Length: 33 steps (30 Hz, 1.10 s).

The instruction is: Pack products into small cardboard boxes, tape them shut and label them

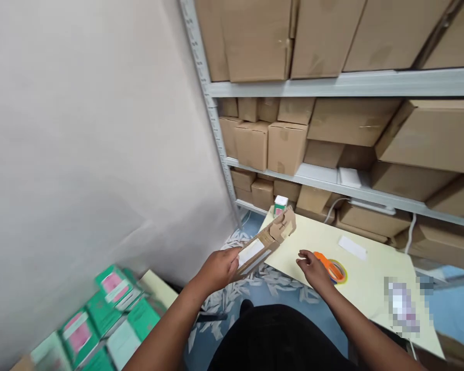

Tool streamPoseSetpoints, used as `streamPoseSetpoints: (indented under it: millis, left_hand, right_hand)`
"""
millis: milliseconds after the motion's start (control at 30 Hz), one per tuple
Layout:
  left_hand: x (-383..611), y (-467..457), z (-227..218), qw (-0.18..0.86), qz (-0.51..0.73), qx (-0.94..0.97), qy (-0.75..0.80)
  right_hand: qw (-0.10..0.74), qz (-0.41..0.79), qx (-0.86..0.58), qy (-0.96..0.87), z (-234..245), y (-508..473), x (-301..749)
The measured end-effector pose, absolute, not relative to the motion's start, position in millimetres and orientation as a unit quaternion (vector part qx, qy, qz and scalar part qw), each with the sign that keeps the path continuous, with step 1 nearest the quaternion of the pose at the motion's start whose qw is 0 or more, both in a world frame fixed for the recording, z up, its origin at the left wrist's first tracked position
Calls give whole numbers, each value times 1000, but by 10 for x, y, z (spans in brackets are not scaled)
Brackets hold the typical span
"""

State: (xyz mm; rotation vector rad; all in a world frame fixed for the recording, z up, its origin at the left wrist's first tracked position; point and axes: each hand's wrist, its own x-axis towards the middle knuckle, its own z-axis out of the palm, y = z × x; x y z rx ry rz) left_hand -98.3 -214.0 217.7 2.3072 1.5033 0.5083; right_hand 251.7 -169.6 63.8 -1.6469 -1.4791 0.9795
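Observation:
My left hand (218, 268) is closed on the near end of a long, narrow cardboard box (272, 234). White label strips lie along the box, and its far end, with flaps, reaches over the table's edge. My right hand (312, 269) hovers over the table with fingers slightly curled and apart, holding nothing that I can see. Just beside it is an orange tape dispenser (324, 264) with a yellow-rimmed tape roll. A small green and white box (280, 204) stands behind the cardboard box's far end.
The pale yellow table (375, 278) bears a white paper slip (352, 248) and a blurred-out item. Metal shelves (332, 82) with cardboard boxes rise behind. Several green boxes (104, 309) are at lower left. White paper strips (270, 283) litter the blue floor. A pale wall stands left.

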Motion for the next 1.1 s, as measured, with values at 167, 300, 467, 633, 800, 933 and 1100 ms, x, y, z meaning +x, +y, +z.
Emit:
streamPoseSetpoints:
  millis: [167, 300, 467, 633, 800, 933, 1100]
  left_hand:
    - [-852, -1264, 1738, 163, 56, 905, 390]
    - [-666, -672, 1495, 147, 19, 938, 314]
    - [-461, -174, 1256, 138, 59, 953, 261]
    - [-436, 50, 713, 276, 249, 805, 463]
    - [-262, -58, 92, 524, 258, 636, 503]
    - [-41, -30, -74, 441, 344, 591, 581]
    - [22, 164, -75, 506, 357, 545, 564]
  right_hand:
    - [418, 245, -675, -557, 747, -1655, 2698]
    - [450, 320, -667, -500, 646, -1589, 2646]
    - [503, 391, -668, -384, 325, -1626, 2688]
    - [506, 392, -668, -380, 155, -1615, 2958]
    - [479, 393, -667, -413, 25, -1405, 3146]
    - [452, 412, -663, -433, -89, -1275, 3224]
    - [445, 415, -662, -437, -173, -1242, 3280]
